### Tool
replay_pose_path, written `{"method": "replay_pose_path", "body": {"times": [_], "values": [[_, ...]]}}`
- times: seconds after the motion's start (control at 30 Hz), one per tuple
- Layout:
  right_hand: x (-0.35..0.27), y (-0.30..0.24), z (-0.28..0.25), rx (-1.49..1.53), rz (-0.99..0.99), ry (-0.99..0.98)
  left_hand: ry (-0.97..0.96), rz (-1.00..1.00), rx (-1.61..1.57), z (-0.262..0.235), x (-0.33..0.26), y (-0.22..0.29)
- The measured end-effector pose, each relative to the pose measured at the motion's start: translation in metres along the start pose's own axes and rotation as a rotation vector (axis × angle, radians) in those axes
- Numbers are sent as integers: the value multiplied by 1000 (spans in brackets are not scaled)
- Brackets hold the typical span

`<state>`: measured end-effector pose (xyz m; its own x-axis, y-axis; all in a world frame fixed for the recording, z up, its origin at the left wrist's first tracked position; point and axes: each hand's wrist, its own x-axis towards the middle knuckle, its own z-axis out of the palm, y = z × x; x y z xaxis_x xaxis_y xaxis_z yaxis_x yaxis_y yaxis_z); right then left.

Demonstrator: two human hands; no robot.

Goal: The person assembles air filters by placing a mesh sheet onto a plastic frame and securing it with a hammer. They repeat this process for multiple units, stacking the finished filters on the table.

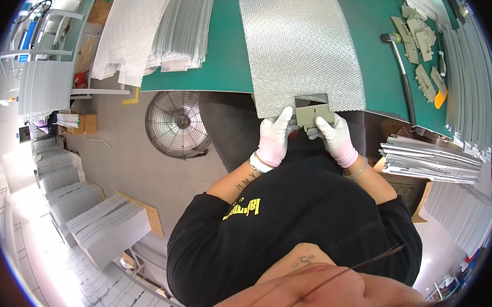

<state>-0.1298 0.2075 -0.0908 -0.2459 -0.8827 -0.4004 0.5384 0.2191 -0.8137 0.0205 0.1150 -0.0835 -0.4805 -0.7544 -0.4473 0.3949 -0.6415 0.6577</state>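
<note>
A silvery mesh sheet (299,48) lies in front of me, its near edge hanging over the table edge and showing a rectangular cut-out. My left hand (274,137), in a white and pink glove, is closed on the sheet's near edge left of the cut-out, thumb on top. Beside it, my gloved right hand (336,137) pinches a flat olive-green plastic piece (313,115) at the cut-out, thumb on its face. The fingers beneath the piece are mostly hidden. Whether the piece is joined to the mesh, I cannot tell.
Stacked mesh sheets (180,30) lie on the left of the green table (226,58). To the right are a long-handled hammer (405,78), several olive plastic parts (419,34) and an orange-handled tool (439,100). A floor fan (178,122) stands left of my legs; panels (429,160) are piled at right.
</note>
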Motion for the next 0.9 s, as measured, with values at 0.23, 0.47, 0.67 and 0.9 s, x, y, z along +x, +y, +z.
{"method": "replay_pose_path", "body": {"times": [0.23,0.47,0.67,0.9], "values": [[1,0,8,16,-13,28,-44,51,195,-6,0,-9],[5,8,5,-32,-185,406,-163,-124,414,-4,8,-4],[-1,-9,5,-33,-104,440,-177,-102,411,-14,11,-6],[0,-2,2,-34,-159,445,-289,-254,6,-15,6,-7]]}}
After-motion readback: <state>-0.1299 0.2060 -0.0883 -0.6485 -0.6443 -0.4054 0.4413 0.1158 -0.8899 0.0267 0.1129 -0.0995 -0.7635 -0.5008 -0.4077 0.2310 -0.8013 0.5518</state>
